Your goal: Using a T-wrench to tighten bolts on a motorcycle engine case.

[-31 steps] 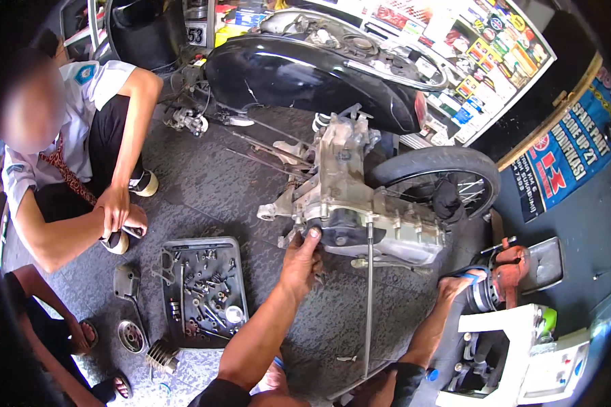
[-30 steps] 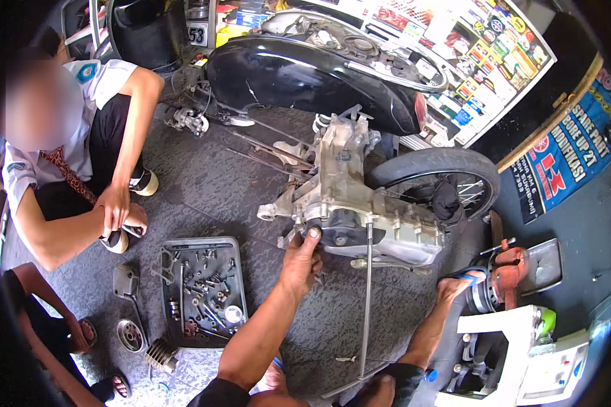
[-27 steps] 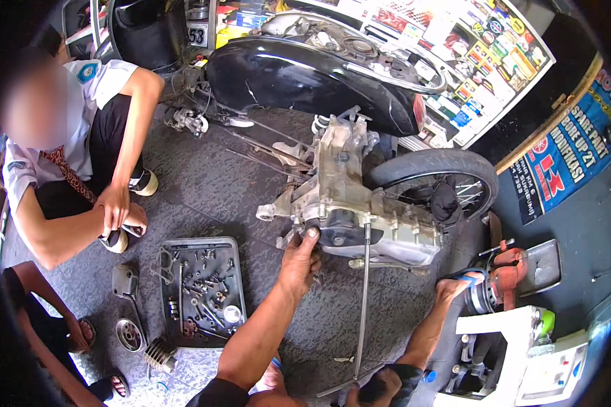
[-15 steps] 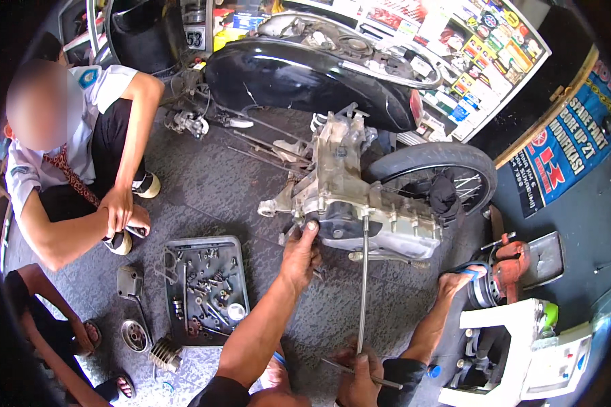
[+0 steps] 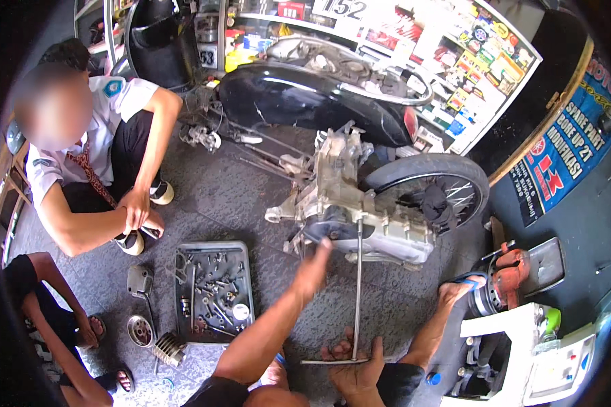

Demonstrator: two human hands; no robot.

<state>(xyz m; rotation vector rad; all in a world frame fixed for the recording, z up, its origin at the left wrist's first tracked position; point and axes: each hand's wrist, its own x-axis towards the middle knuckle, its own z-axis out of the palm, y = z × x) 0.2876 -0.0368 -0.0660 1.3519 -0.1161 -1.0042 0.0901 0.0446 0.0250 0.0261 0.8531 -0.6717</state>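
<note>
Mottled grey floor [image 5: 210,203] spreads beneath your work; ahead of you a bright display case [image 5: 499,57] full of colourful packages stands behind a glossy black scooter body [image 5: 278,95]. Bare metal engine [image 5: 336,180] sits on that floor in front of you, its casing dull silver-grey and stained, with a dark rounded cover [image 5: 329,230] on the near side; a spoked wheel [image 5: 428,166] with a black tyre stands just beside its right end. Your T-handled wrench [image 5: 358,292] is slim and silvery, its long shaft running from the engine's near side toward you; your right hand [image 5: 360,375] lies palm up, fingers loosely spread, with the crossbar across it. Your left hand [image 5: 312,271] is blurred near the dark cover, so you cannot tell whether it grips anything; a grey tray [image 5: 210,246] of small metal parts [image 5: 218,312] lies left of that forearm; farther left crouches a person [image 5: 108,163] in a white shirt; a blue banner [image 5: 567,142] hangs at the right.
</note>
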